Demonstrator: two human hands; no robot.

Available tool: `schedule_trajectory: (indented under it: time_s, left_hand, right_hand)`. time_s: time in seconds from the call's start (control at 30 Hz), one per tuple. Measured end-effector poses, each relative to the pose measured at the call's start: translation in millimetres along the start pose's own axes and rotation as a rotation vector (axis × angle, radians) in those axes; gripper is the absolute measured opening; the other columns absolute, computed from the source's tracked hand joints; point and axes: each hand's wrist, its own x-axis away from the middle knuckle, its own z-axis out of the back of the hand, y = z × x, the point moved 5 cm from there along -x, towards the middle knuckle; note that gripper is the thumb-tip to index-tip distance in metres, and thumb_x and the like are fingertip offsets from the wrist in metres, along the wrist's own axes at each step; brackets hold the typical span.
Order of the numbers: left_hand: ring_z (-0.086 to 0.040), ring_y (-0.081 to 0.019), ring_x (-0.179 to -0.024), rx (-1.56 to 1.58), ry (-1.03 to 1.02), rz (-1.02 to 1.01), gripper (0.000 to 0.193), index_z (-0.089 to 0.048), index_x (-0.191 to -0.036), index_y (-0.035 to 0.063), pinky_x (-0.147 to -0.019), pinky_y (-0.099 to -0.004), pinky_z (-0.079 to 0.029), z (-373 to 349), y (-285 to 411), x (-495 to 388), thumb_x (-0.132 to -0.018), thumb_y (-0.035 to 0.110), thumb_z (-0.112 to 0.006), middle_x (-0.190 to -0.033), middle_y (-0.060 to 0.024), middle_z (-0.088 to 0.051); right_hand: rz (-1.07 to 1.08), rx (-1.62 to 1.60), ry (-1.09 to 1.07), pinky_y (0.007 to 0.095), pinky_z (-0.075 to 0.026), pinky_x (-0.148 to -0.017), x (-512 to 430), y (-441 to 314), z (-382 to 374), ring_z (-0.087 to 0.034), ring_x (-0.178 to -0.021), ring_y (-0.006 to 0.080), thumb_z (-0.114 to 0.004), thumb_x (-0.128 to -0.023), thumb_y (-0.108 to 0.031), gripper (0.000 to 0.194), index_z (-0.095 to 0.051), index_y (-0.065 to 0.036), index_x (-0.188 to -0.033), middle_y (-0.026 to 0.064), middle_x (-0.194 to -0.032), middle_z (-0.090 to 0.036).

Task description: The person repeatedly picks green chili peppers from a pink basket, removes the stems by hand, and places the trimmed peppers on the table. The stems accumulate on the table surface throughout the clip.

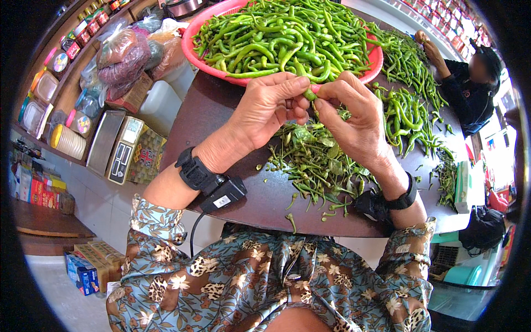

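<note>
Between my two hands, above the near rim of a pink plastic basket [191, 52], is a green chili pepper [309, 94]. My left hand [274, 103] pinches it with thumb and fingers. The thumb and forefinger of my right hand [352, 112] close on its stem end, largely hidden by the fingertips. Green chili peppers [265, 37] are heaped in the basket. Below my hands lies a pile of plucked stems and leaves [319, 162] on the dark tabletop [215, 112]. Loose peppers [400, 116] are spread to the right of my right hand.
Across the table at the right, a person [468, 79] in dark clothing reaches toward more peppers [404, 58]. A white-and-green box [462, 186] sits at the right edge. To the left stand a scale [120, 153], filled plastic bags [124, 54] and shelves with jars [56, 60].
</note>
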Motion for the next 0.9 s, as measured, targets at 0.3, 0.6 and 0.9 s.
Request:
schedule_trajectory:
  time_s: [0.3,0.6,0.9]
  left_hand:
    - [-0.056,-0.0116,-0.056,0.012,0.046,-0.046,0.016,-0.058,-0.082,0.0024,-0.053,-0.0249,-0.048,-1.1,0.1,2.6,-0.083,0.018,-0.058,-0.066,-0.0046,-0.058]
    - [-0.055,-0.0104,-0.055,-0.148,0.16,-0.235,0.016,-0.058,-0.077,0.0011,-0.051,-0.0233,-0.048,-4.9,5.7,5.3,-0.081,0.016,-0.061,-0.065,-0.0044,-0.058]
    - [-0.052,-0.0094,-0.053,-0.112,0.2,-0.243,0.015,-0.058,-0.074,0.0021,-0.049,-0.023,-0.045,0.1,13.9,3.2,-0.08,0.015,-0.062,-0.063,-0.0034,-0.056]
  right_hand:
    - [0.095,0.169,0.093,0.028,-0.042,-0.051,4.1,-8.8,-2.1,-0.049,-0.055,0.0178,-0.058,-0.07,0.003,0.011,-0.056,-0.001,-0.08,0.007,-0.066,-0.046]
    - [0.138,0.296,0.102,0.0255,-0.041,-0.048,3.6,-14.5,-0.8,-0.05,-0.052,0.0145,-0.06,-0.068,0.004,0.011,-0.055,-0.001,-0.077,0.0056,-0.062,-0.045]
    - [-0.085,0.127,-0.107,0.0337,-0.041,-0.045,5.6,-7.5,-7.6,-0.051,-0.049,0.0253,-0.059,-0.07,-0.014,0.016,-0.055,-0.001,-0.061,0.0091,-0.058,-0.05]
